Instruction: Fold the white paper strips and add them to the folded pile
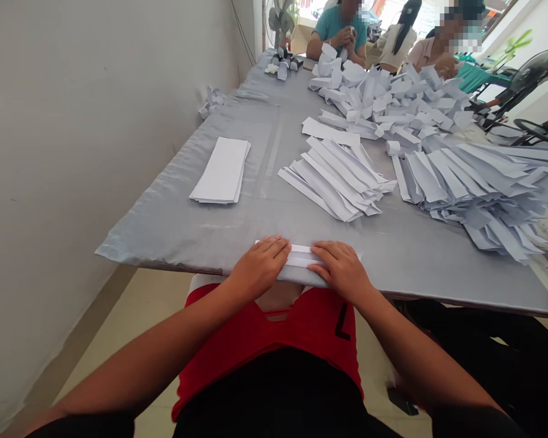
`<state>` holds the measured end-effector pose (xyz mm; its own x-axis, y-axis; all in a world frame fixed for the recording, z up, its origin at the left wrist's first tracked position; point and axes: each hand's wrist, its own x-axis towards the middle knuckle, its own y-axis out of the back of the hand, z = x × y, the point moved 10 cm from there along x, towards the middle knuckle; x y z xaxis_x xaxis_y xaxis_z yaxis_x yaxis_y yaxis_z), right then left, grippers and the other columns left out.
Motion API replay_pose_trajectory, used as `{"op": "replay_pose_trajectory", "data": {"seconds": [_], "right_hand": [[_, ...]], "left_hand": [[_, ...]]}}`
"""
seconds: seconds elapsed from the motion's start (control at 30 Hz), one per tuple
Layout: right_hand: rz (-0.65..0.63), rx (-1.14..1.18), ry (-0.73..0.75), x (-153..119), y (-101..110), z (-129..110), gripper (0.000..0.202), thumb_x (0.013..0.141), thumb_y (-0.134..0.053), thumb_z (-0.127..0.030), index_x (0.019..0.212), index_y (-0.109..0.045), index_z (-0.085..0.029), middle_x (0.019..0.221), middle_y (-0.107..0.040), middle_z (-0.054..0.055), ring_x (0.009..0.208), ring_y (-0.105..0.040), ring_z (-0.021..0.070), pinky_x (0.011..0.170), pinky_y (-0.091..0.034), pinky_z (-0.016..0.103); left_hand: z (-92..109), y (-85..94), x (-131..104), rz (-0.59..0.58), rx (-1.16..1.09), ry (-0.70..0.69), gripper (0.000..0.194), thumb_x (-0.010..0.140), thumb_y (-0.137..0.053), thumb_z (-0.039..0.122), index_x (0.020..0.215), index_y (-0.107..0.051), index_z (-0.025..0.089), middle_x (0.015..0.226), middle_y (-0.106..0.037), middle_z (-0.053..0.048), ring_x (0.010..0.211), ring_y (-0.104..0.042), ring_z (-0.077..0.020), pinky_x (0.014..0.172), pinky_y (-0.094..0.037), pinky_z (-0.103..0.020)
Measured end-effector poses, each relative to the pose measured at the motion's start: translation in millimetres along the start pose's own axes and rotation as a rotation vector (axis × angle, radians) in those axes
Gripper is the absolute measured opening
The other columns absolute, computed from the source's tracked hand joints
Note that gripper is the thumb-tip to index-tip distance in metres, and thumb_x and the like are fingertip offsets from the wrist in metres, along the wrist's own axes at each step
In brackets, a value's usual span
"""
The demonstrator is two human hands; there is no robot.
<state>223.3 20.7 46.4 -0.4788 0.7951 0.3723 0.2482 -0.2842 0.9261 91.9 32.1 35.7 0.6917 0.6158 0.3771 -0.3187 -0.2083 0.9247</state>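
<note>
A white paper strip (300,255) with a lengthwise fold lies along the near edge of the table. The fingers of my left hand (268,258) rest closed over its left part. My right hand (340,263) grips its right part, fingers along the far edge and thumb on the near side. Both ends of the strip are mostly hidden under my hands. Ahead and to the left lies a neat stack of flat white paper sheets (223,167). A loose pile of folded paper strips (335,176) lies ahead and to the right.
A larger heap of folded strips (475,188) covers the right side of the grey table cover (187,234). Crumpled-looking paper pieces (388,97) are heaped toward the back, where other people sit. A wall (95,121) runs along the left.
</note>
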Motion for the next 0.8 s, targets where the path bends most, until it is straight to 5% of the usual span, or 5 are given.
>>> {"op": "replay_pose_trajectory", "data": {"seconds": [0.43,0.8], "right_hand": [[0.016,0.011,-0.103,-10,-8,-6,0.031,0.102,-0.050,-0.031,0.125,-0.068,-0.020,0.132,-0.069,0.011,0.124,-0.064,0.0273,0.105,-0.051,0.050],[-0.008,0.060,-0.028,-1,-7,-20,0.036,0.101,-0.046,-0.018,0.131,-0.067,-0.018,0.134,-0.067,0.009,0.126,-0.064,0.0228,0.107,-0.054,0.041]], "left_hand": [[-6,-17.9,-5,-0.078,-0.050,0.038,0.048,0.101,-0.030,0.013,0.143,-0.053,0.012,0.146,-0.057,-0.015,0.142,-0.047,-0.0269,0.114,-0.045,-0.047],[-4,-16.4,-2,-0.110,-0.038,-0.012,0.048,0.100,-0.029,0.011,0.139,-0.056,0.011,0.147,-0.057,-0.014,0.142,-0.047,-0.0254,0.114,-0.045,-0.045]]}}
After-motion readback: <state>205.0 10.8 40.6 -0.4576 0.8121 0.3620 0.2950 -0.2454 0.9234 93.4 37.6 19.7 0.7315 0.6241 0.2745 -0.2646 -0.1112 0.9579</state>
